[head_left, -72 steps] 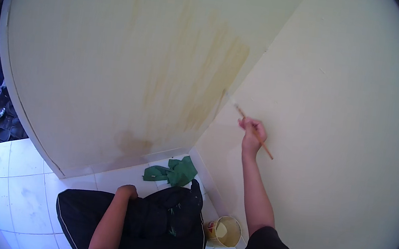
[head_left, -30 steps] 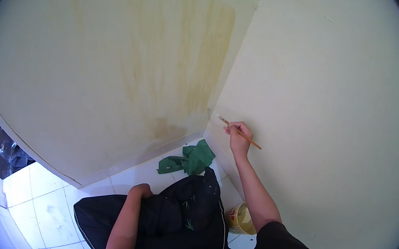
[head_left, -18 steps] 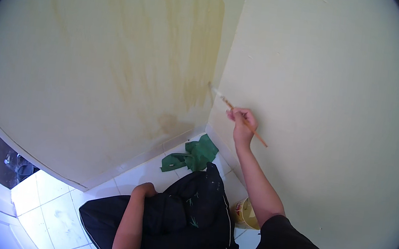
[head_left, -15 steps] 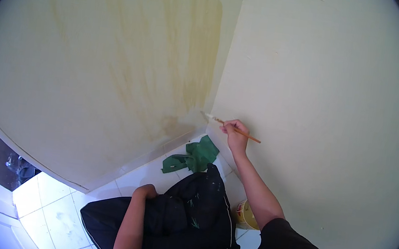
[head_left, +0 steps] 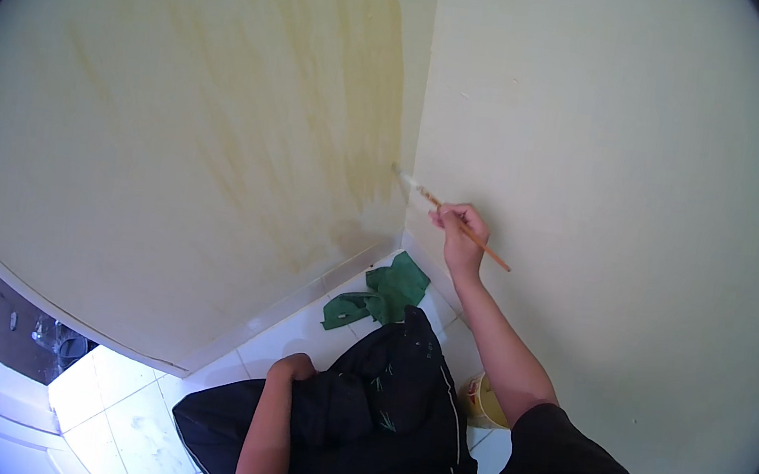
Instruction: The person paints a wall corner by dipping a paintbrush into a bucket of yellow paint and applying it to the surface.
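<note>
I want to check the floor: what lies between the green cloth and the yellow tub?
In the head view, only white floor tiles lie between the green cloth and the yellow tub, with the dark trouser knee reaching in.

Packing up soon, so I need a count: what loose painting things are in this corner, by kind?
Brush, in the right hand: 1
Green rag on the floor tiles: 1
Yellow tub by the wall, partly hidden: 1
Total: 3
</note>
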{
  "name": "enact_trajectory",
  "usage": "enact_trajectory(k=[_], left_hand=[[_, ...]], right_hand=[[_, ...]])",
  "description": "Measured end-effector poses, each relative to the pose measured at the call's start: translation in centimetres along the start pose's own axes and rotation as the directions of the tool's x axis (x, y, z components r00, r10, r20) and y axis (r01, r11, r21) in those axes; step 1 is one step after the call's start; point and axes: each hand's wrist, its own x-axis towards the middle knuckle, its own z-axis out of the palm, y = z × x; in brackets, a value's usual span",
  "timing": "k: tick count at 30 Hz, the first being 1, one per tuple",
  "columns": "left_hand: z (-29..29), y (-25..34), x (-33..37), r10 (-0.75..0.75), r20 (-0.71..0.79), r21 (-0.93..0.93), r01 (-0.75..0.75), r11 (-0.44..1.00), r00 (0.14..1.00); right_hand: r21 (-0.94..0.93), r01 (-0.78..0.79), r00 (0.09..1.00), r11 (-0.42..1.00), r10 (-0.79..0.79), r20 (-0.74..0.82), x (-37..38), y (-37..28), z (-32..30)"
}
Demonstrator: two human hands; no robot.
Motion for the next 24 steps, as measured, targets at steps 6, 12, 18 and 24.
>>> enact_trajectory(k=[6, 12, 18, 24], left_hand=[[-0.5, 0.6, -1.5, -0.018, 0.008, -0.050, 0.018, 0.999, 1.000], [-0.5, -0.2, -1.5, -0.016, 0.034, -0.044, 0.017, 0.999, 0.999], [-0.7, 0.3, -1.6, -0.060, 0.023, -0.053, 0.061, 0.997, 0.998], [-0.3, 0.6, -1.0, -0.028, 0.033, -0.052, 0.029, 0.998, 0.999]], right_hand=[[-0.113, -0.215, 0.976, 0.970, 0.217, 0.004, -2.1, 4.1, -1.4], [0.065, -0.030, 0.999, 0.997, 0.032, -0.032, 1.1, -2.2, 1.8], [0.067, -0.016, 1.000, 0.998, 0.017, -0.013, -0.6, -0.6, 1.3], [-0.166, -0.145, 0.988, 0.975, 0.152, 0.026, -3.1, 3.9, -0.6]])
